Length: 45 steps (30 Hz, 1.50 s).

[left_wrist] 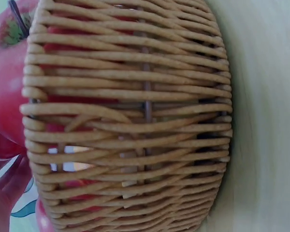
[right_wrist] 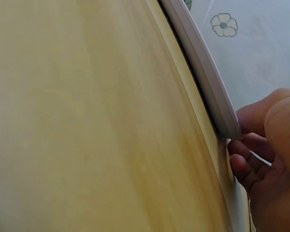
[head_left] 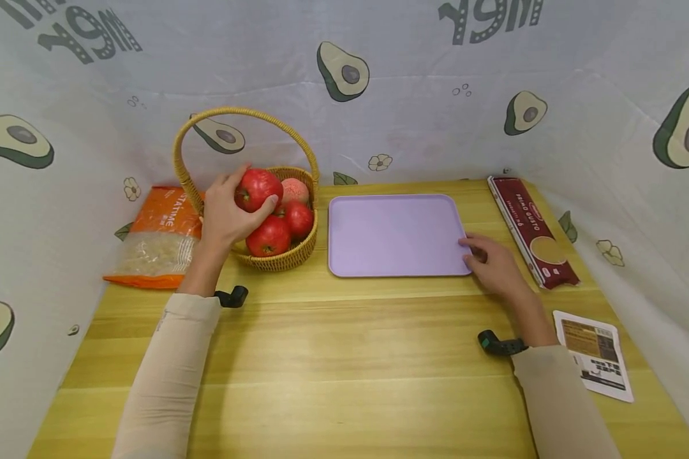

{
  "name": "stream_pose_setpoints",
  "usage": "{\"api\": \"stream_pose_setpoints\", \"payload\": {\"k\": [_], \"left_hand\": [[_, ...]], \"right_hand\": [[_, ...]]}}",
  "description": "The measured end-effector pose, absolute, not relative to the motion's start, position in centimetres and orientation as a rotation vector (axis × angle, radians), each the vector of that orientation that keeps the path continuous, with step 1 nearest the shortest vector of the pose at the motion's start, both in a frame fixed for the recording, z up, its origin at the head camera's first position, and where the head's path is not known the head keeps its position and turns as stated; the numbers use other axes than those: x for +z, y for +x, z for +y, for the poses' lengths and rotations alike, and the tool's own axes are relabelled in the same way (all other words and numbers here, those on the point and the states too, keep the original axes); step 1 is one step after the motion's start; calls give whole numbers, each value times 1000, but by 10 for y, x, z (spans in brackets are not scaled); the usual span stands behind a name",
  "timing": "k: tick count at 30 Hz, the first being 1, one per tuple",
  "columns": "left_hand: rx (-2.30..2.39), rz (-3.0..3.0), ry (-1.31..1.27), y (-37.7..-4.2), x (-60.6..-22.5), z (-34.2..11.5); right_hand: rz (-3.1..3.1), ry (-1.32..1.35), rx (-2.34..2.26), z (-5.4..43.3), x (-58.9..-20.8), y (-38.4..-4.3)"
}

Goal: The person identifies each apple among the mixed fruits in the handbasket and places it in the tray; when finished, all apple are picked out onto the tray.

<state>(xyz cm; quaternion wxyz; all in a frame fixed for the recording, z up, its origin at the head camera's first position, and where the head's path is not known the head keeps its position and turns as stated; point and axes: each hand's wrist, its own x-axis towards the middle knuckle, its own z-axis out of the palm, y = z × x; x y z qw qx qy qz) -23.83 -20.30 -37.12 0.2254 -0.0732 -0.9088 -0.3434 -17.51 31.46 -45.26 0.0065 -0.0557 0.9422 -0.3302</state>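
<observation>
At the back left, my left hand (head_left: 225, 210) grips a red apple (head_left: 259, 190) between thumb and fingers, above a wicker basket (head_left: 289, 258) with a tall arched handle. Below it in the basket lie more red apples (head_left: 268, 236) and a pinkish peach-like fruit (head_left: 295, 191). The basket's woven side (left_wrist: 130, 116) fills much of the left wrist view, hiding most of that hand. My right hand (head_left: 496, 266) holds the right edge of a lilac rectangular tray (head_left: 396, 236) lying flat. In the right wrist view, curled fingers (right_wrist: 251, 169) sit by the tray's rim (right_wrist: 203, 72).
Left of the basket, partly behind my left forearm, lies an orange and clear pasta bag (head_left: 155, 236). A dark red spaghetti packet (head_left: 531, 229) is to the right of the tray. Nearer, a white printed packet (head_left: 594, 357) lies beside my right forearm. Patterned cloth (head_left: 413, 127) encloses the wooden table (head_left: 350, 382).
</observation>
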Motion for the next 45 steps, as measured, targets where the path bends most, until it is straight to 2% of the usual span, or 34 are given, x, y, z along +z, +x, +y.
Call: {"api": "stream_pose_setpoints", "payload": {"k": [12,17,27,45], "left_hand": [[-1139,-2390,-194,-224,-371,-196],[-1165,-2313,-273,-217,-370,-190],[-1282,-2293,-427,-201,-364,-165],[-1402,-2479,-482,-190,-368,-111]], "right_hand": [[2911,-48,-1179,308,-456,-178],[2908,4,-1218,307,-459,-179],[2911,68,-1247,307,-465,-182],[2944,72,-1242,306,-467,-180]]}}
